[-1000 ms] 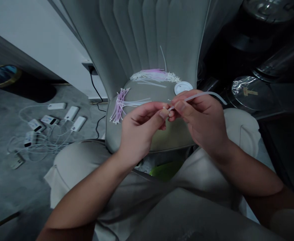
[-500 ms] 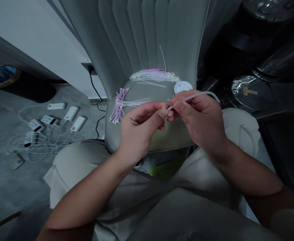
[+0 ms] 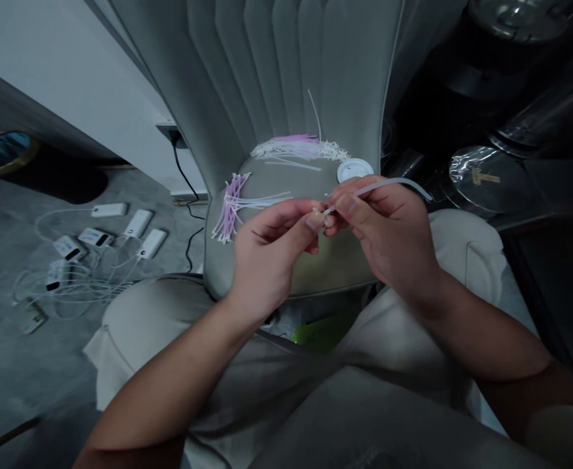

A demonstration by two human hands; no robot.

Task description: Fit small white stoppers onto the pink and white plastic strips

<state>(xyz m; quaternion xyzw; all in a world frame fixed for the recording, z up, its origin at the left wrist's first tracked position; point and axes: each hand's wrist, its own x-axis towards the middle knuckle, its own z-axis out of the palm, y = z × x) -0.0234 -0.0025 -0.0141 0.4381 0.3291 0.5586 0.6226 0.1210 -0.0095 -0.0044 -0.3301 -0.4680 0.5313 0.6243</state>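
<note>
Above the seat of a grey padded chair (image 3: 335, 264), both my hands meet at their fingertips. My right hand (image 3: 394, 228) is closed, pinching a thin white flexible strip (image 3: 396, 183) whose free end curves out to the right over the knuckles. The strip's other end runs between the thumb and fingertips of my left hand (image 3: 269, 251), also closed in a pinch. Small white bits show at those fingertips, too small to make out. Left of my hands lies a bundle of purple-and-white stems (image 3: 228, 207) with several white strips (image 3: 262, 200) across it.
Farther back on the seat are a pile of white and purple stems (image 3: 299, 146) and a round white lid (image 3: 355, 170). White power banks (image 3: 152, 243) with tangled cables lie on the floor at left. Rolls of clear film (image 3: 476, 172) stand at right.
The view has shifted very slightly. Both hands keep the same pinch on the strip, with only a tiny movement at the fingertips.
</note>
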